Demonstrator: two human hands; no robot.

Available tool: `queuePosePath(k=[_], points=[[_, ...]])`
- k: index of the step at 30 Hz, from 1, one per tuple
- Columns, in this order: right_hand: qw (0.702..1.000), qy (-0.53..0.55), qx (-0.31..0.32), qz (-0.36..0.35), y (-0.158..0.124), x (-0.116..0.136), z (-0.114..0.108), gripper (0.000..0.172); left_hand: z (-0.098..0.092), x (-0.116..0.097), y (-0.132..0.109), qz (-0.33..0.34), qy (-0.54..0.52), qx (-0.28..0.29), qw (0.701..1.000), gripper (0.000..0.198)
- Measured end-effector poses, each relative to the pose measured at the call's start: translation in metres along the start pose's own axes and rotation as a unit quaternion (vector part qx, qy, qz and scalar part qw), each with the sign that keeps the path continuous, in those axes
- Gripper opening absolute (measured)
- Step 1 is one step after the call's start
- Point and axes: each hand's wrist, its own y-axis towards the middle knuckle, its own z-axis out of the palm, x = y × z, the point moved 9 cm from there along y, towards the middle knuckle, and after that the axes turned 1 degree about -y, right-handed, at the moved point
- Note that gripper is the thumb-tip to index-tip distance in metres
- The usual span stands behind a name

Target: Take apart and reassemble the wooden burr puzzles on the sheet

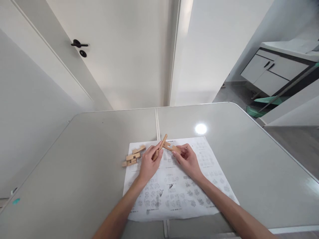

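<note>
My left hand (151, 161) is closed around a wooden puzzle piece (163, 140), a slim bar that tilts up and away from me. A notched wooden puzzle piece (176, 149) is pinched in the fingers of my right hand (186, 160). The two pieces meet or overlap between my hands; whether they interlock I cannot tell. Both hands are over a large printed sheet (174, 194) with rows of small diagrams. Left of my left hand lie several loose notched wooden pieces (133, 156), partly on the sheet's left edge.
The grey table (94, 166) has a pale seam (157, 124) down its middle. Beyond its far edge stands a white door (129, 49) with a black handle (79, 44). A white cabinet (274, 69) is at the far right.
</note>
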Motion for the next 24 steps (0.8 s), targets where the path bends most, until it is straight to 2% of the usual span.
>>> queuePosePath(k=[14,24], points=[[1.0,-0.003,0.01,0.009,0.001,-0.001,0.007,0.038,-0.005,0.004,0.002,-0.007,0.004,-0.002,1.0,0.042],[0.996,0.046,0.081,0.014,0.001,0.006,0.019,0.032,-0.009,0.017,0.004,-0.063,-0.057,-0.007,0.996,0.045]])
